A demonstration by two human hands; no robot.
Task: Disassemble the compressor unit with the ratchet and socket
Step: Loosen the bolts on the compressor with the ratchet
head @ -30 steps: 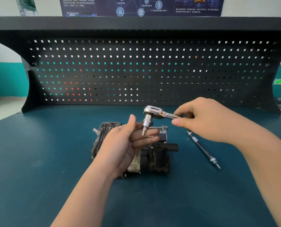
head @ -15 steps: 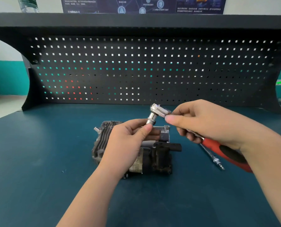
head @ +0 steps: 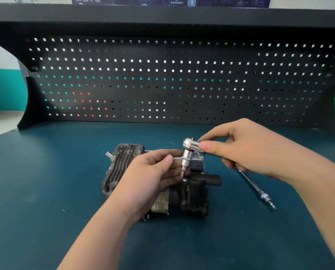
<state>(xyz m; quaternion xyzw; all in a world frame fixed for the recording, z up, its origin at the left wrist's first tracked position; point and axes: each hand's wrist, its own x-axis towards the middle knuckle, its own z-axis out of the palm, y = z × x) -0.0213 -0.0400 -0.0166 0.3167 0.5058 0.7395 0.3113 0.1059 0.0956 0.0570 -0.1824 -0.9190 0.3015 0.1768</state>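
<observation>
While R hand [head: 256, 147] grips ratchet [head: 191, 144], socket [head: 186, 160] down

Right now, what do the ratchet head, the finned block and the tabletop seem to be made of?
Ratchet head: polished, likely chromed steel; it shows mirror-bright highlights.
Finned block: dull grey cast metal, perhaps aluminium; its ribs look rough and grimy.
Tabletop: dark teal matte covering, possibly rubber or laminate; no glare, and the look leaves it open.

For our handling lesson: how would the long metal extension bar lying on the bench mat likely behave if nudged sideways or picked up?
The extension bar looks round and slim, so a sideways nudge would probably roll it across the bench mat. It appears to be solid metal, so likely stiff and rather heavy for its width. Its shiny finish may be slippery.
</observation>
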